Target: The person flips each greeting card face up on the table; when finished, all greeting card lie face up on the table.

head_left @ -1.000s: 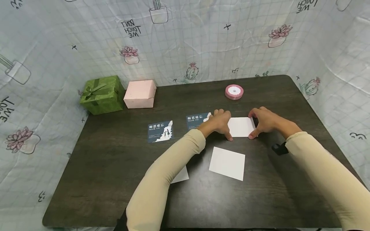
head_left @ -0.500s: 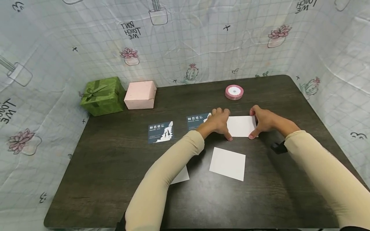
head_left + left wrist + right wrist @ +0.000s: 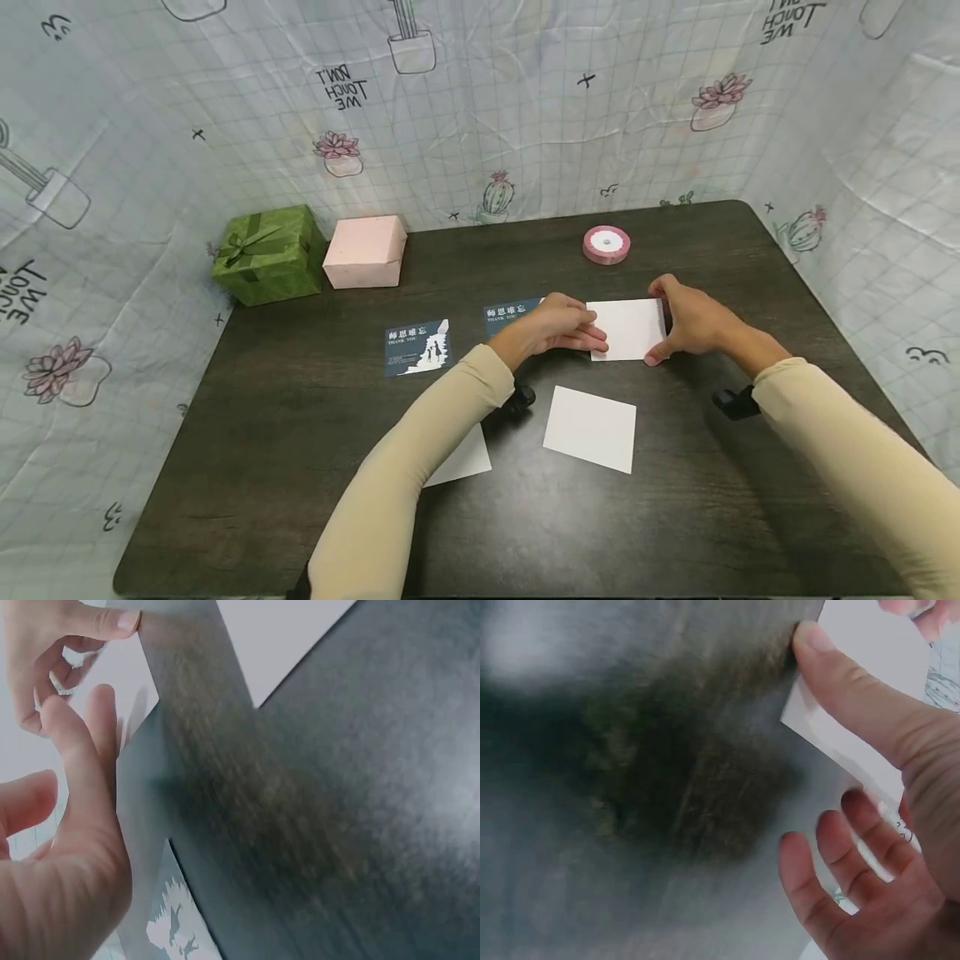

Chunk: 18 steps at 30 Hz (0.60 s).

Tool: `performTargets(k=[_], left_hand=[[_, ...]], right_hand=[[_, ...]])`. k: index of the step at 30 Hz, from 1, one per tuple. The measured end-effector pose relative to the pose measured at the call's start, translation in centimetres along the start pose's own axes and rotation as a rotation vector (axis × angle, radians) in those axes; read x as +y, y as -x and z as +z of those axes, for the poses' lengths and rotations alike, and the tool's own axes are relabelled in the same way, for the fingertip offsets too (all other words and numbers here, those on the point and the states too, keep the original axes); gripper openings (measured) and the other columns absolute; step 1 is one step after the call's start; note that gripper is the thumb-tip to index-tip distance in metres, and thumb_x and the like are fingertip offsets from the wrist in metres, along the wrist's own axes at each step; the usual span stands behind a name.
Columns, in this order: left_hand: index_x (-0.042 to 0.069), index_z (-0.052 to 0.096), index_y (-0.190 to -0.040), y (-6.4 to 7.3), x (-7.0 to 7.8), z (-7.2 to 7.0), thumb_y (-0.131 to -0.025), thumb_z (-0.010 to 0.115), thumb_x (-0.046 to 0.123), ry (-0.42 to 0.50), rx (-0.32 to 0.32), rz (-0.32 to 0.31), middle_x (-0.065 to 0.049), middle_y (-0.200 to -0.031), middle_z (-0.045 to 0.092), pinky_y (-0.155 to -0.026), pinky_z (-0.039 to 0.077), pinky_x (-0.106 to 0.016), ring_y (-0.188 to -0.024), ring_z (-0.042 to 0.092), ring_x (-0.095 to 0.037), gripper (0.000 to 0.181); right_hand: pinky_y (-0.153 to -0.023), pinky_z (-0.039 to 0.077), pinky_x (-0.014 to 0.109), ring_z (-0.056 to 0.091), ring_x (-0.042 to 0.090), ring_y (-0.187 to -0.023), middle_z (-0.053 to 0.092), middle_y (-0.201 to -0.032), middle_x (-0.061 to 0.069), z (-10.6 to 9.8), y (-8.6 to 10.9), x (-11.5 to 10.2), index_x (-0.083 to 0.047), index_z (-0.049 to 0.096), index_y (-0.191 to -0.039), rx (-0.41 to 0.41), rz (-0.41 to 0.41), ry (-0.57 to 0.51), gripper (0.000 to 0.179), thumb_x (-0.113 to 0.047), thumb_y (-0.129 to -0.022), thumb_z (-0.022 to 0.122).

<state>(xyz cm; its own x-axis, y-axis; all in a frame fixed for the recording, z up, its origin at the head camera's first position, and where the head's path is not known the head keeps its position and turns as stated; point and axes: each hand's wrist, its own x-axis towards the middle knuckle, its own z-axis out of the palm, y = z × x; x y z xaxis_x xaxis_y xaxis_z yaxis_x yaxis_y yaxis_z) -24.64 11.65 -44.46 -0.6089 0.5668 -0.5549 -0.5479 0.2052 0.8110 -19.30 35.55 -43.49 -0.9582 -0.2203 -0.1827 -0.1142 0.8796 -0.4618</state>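
Observation:
A white card (image 3: 628,327) lies on the dark table. My right hand (image 3: 699,320) grips its right end, thumb on the near edge and forefinger at the far edge; the right wrist view shows the thumb on the card (image 3: 855,645) and the other fingers loosely bent. At the left end is my left hand (image 3: 555,327), its fingers extended over the card and its thumb (image 3: 26,802) apart from them. Part of a blue "THANK YOU" card (image 3: 506,315) shows behind the left hand. Another blue card (image 3: 417,347) lies farther left.
Nearer me lies a white card (image 3: 590,429), with another white card (image 3: 463,457) partly under my left forearm. A pink ribbon roll (image 3: 606,244) sits at the back. A green gift box (image 3: 267,254) and a pink box (image 3: 365,252) stand back left on the table (image 3: 285,467).
My left hand has let go of the card's left edge and turned, its fingers now pointing right. The right hand keeps its grip on the card, which has barely moved.

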Motion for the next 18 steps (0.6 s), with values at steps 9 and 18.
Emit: performTargets(k=[9, 18], left_hand=[[-0.008, 0.038, -0.145, 0.2, -0.8, 0.2, -0.101, 0.056, 0.011, -0.031, 0.039, 0.088, -0.021, -0.098, 0.075, -0.062, 0.059, -0.026, -0.095, 0.073, -0.033, 0.051], [-0.004, 0.048, -0.137, 1.1, 0.0, 0.2, -0.102, 0.049, 0.004, -0.055, 0.055, 0.129, -0.018, -0.104, 0.075, -0.060, 0.057, -0.025, -0.099, 0.072, -0.033, 0.036]], right_hand=[[-0.073, 0.059, 0.039, 0.067, 0.022, -0.083, 0.066, -0.104, 0.021, -1.3, 2.3, 0.3, 0.013, 0.040, -0.137, -0.112, 0.201, -0.401, 0.066, -0.043, -0.105, 0.045], [-0.087, 0.058, 0.038, 0.072, 0.014, -0.093, 0.073, -0.105, 0.007, -1.6, 1.7, 0.4, 0.015, 0.027, -0.144, -0.227, 0.316, -0.811, 0.080, -0.055, -0.105, 0.029]])
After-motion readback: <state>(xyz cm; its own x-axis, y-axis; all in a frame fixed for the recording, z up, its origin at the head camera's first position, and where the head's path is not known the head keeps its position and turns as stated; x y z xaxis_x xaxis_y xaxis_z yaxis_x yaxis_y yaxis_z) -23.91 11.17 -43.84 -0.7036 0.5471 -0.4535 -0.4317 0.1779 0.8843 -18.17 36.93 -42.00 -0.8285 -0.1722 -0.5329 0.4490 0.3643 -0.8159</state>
